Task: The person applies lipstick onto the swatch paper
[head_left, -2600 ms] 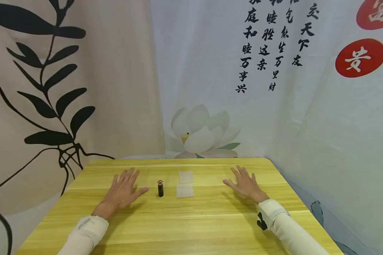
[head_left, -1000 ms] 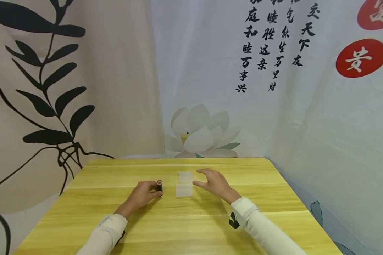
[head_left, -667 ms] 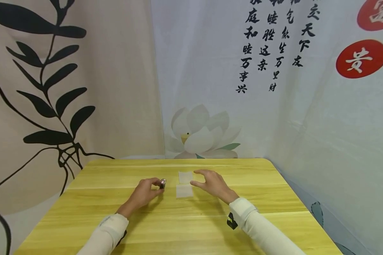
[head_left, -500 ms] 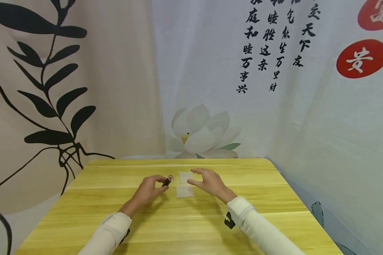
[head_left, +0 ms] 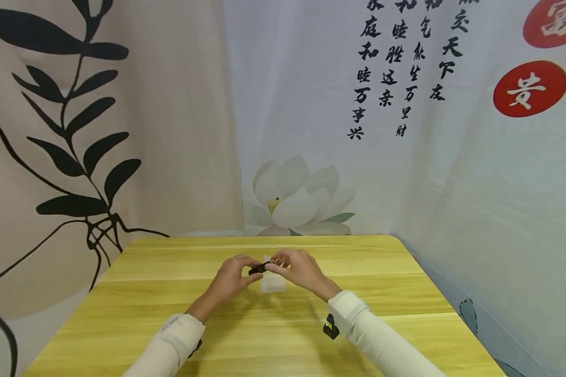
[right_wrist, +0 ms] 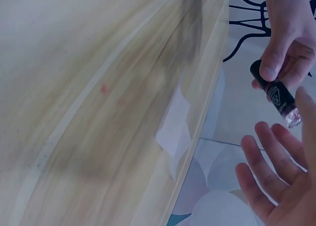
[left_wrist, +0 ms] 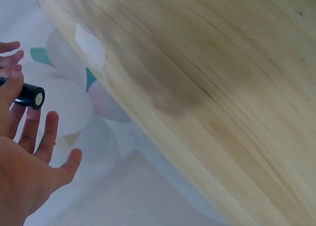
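The place looks like a cloth-screened indoor work corner, with a wood-grain table [head_left: 264, 340] at lower centre and printed hangings [head_left: 184, 131] filling the upper frame.

The paper [head_left: 267, 258] nearer the tabletop's [head_left: 264, 335] far edge is partly hidden by the right hand [head_left: 302, 269]; small lettering [right_wrist: 282, 104] on the black tube [right_wrist: 274, 90] is blurred.

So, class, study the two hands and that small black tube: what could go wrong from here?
The left hand pinches the black tube above the table, so a slip could drop it.

The right hand has its fingers around the tube's shiny end, apparently without a firm hold, so a handover might be fumbled.

The nearer white square lies below the hands; a falling tube could knock it askew.
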### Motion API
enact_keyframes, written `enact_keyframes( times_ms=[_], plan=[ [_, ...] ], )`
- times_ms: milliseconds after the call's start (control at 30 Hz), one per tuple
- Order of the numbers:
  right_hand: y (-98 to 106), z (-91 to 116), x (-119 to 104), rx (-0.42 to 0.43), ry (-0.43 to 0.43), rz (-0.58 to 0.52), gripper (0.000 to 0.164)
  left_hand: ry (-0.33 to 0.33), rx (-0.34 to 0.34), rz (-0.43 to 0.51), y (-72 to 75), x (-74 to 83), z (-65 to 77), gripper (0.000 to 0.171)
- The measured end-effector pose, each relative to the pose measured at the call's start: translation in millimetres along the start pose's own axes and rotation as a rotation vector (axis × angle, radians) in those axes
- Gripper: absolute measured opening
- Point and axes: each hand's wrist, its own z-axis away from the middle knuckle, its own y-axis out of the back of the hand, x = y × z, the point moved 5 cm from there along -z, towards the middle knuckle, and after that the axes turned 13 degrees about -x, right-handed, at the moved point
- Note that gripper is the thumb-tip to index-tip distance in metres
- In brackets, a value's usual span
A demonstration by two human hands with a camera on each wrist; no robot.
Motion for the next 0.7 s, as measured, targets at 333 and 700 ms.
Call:
enact_keyframes(
  times_ms=[333,700],
  plan=[
    [0.7,2.1,-5.3,-0.019,0.062,-0.035,0.019,0.001,0.028,-0.064,-1.5,3.1,-3.1,0.018],
    [-2.7,5.6,-4.8,-0.076,0.076,-0.078,0.026,-0.055,-0.012,-0.107,-4.6,4.0,-3.1,0.016]
  ],
)
